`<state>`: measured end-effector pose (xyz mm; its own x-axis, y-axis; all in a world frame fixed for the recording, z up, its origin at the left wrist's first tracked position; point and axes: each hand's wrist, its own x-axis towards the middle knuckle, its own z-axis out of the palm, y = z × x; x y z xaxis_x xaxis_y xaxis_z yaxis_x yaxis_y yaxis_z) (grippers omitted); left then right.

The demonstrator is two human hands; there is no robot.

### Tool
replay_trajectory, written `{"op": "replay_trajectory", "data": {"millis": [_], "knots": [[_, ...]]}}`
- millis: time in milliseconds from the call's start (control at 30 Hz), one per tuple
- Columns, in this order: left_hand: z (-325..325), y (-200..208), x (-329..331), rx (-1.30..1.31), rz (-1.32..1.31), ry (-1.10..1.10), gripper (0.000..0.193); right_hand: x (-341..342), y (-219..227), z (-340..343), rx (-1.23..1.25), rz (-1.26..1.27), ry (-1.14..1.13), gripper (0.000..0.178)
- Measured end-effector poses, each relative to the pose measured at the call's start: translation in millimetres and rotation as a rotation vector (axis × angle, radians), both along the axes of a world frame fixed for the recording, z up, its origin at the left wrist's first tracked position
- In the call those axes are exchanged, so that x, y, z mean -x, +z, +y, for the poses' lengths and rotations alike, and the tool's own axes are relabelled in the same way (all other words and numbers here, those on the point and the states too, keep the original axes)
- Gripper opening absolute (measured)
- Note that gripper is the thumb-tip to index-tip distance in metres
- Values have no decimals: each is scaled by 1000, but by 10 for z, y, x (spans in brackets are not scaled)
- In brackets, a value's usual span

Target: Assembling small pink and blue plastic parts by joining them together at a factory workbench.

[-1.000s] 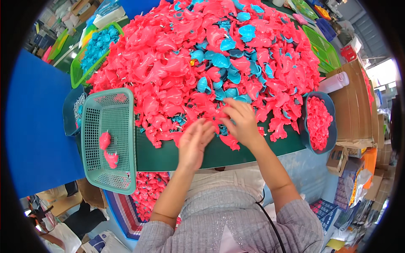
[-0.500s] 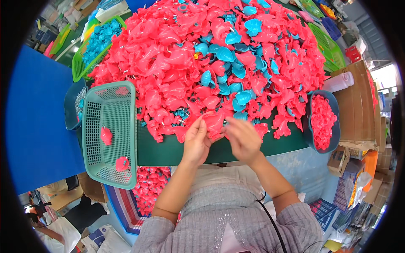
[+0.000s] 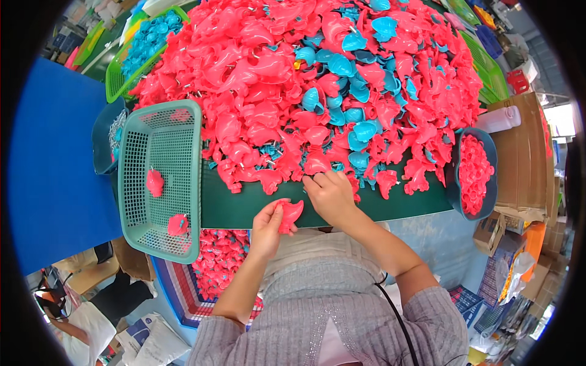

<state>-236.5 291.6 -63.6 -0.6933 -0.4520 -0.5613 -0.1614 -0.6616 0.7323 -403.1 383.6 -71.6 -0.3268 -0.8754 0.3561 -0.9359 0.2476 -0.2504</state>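
A person in a grey ribbed cardigan works at a dark green table [image 3: 256, 210], both hands near its front edge. The left hand [image 3: 267, 227] grasps a curved, glossy pink plastic piece [image 3: 291, 215] between thumb and fingers, holding it in front of the body, its pointed tip toward the right. The right hand [image 3: 331, 196] is at the near edge of a large heap of pink plastic pieces [image 3: 256, 73], fingers bent and fingertips down among the parts; whether they have closed on one cannot be told. Blue cupped plastic shells [image 3: 342, 64] lie scattered through the middle and right of that heap. To the left, a teal mesh basket [image 3: 195, 183] overlaps the table's edge and has a few pink pieces lying apart inside. Just beyond its left side is a small dark blue tub [image 3: 101, 143] with metallic parts; behind, a bright green basket [image 3: 114, 82] holds blue plastic parts. At the heap's right, a dark blue-grey tub [image 3: 492, 198] is filled with small pink pieces, near a pale translucent bottle [image 3: 499, 119].
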Motion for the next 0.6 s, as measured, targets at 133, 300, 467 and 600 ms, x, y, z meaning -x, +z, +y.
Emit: {"op": "replay_trajectory", "data": {"millis": [133, 300, 467, 600], "knots": [[-42, -59, -77, 20, -38, 28, 33, -28, 40, -172, 11, 25, -52, 26], [-163, -110, 2, 98, 12, 58, 34, -31, 152, -382, 64, -11, -114, 30], [-148, -137, 82, 165, 31, 103, 32, -46, 64, -555, 91, 29, -10, 26], [-115, -198, 56, 182, 25, 223, 31, -127, 50, -666, 141, -46, 111, 23]]}}
